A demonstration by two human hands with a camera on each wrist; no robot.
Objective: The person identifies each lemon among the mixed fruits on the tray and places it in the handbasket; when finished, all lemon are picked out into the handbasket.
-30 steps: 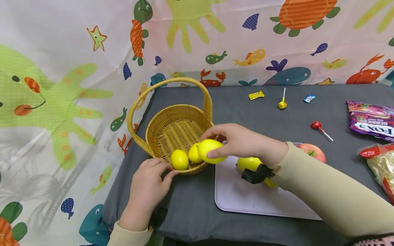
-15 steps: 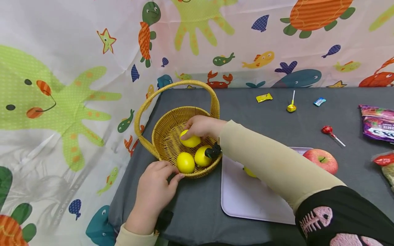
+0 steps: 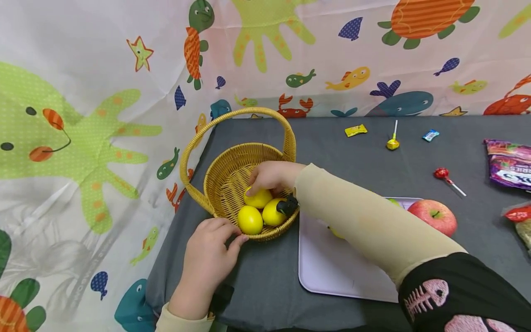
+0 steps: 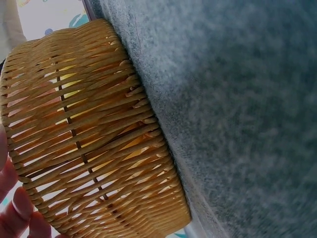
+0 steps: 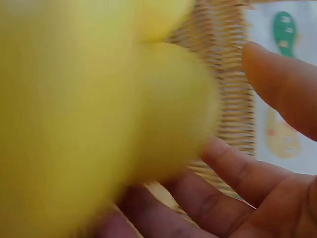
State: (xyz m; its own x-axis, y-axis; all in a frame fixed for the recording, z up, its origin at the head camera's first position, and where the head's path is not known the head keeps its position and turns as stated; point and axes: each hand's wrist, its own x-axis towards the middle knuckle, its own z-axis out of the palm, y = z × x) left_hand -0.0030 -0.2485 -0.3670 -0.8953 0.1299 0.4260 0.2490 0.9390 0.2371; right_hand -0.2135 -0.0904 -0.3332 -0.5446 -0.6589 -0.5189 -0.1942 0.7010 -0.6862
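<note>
Lemons (image 3: 250, 220), 3, lie in the wicker basket (image 3: 221, 180).

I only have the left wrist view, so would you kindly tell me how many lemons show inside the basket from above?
Observer: In the head view, three lemons show inside the basket.

Operator: Thank you; would you also tell me where exactly the right hand is?

Observer: The right hand reaches into the basket, with its thumb over the rearmost lemon as the head view shows it.
</note>
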